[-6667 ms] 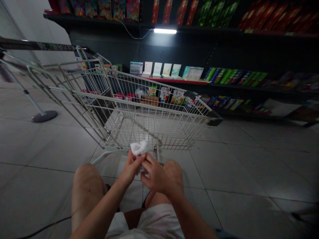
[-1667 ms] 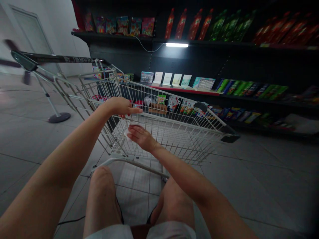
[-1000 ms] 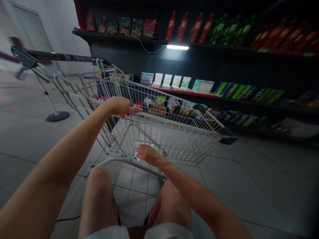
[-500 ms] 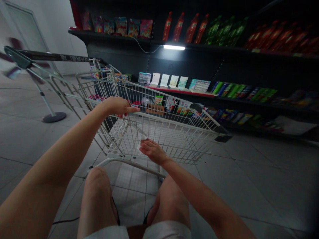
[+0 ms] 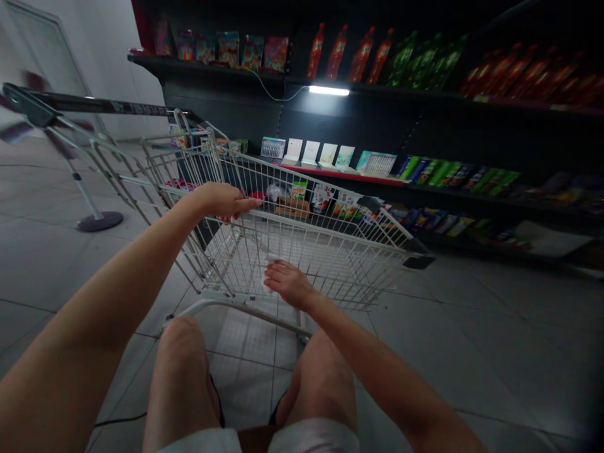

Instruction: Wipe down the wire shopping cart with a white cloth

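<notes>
A white wire shopping cart (image 5: 330, 248) stands in front of my knees. My left hand (image 5: 221, 200) rests on its top rim, fingers curled over the wire. My right hand (image 5: 287, 283) presses a small white cloth (image 5: 270, 259) against the cart's near side wall, low down, fingers closed on the cloth. Most of the cloth is hidden under the hand.
Dark store shelves (image 5: 425, 100) with bottles, snack packets and boxes run behind the cart. The cart's handle bar (image 5: 94, 104) juts up to the left. A stand with a round base (image 5: 100, 221) sits on the tiled floor at left. A cable (image 5: 117, 418) lies by my left leg.
My right hand with the cloth has slid down and up along the cart's side wall. My left hand has stayed on the rim. Several seconds ago both hands held the cloth above my knees.
</notes>
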`<state>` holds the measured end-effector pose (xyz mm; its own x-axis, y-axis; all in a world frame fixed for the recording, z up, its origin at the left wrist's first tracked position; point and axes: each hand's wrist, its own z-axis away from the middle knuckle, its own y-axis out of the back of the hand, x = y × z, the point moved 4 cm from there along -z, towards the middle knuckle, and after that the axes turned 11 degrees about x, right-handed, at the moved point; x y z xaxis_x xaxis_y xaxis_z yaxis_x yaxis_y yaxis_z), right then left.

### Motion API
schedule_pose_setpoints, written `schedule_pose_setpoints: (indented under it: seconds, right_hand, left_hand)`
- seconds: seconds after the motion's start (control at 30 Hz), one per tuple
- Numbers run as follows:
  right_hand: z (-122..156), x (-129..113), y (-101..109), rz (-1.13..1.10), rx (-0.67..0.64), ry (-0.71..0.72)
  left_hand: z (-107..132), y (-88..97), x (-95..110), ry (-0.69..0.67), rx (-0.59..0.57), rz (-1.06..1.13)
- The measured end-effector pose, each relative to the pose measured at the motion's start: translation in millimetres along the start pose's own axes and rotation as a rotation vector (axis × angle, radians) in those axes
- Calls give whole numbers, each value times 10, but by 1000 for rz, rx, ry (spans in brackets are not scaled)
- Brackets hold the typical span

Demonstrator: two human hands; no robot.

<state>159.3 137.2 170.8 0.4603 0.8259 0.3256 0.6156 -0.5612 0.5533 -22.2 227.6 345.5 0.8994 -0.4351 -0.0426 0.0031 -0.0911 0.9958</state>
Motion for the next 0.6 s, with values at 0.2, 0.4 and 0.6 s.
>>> schedule_pose_setpoints:
  seconds: [0.2, 0.4, 0.6]
  right_hand:
    - [-988, 509, 643, 104, 201, -604]
    - [-1188, 1128, 599, -286, -425, -1013]
    - [-603, 1302, 1094, -468, -566, -1201]
  left_hand:
    - [-9, -7, -10, -16, 5, -29]
    - [23, 18, -37, 9, 19, -82]
    - [61, 53, 23, 41, 30, -116]
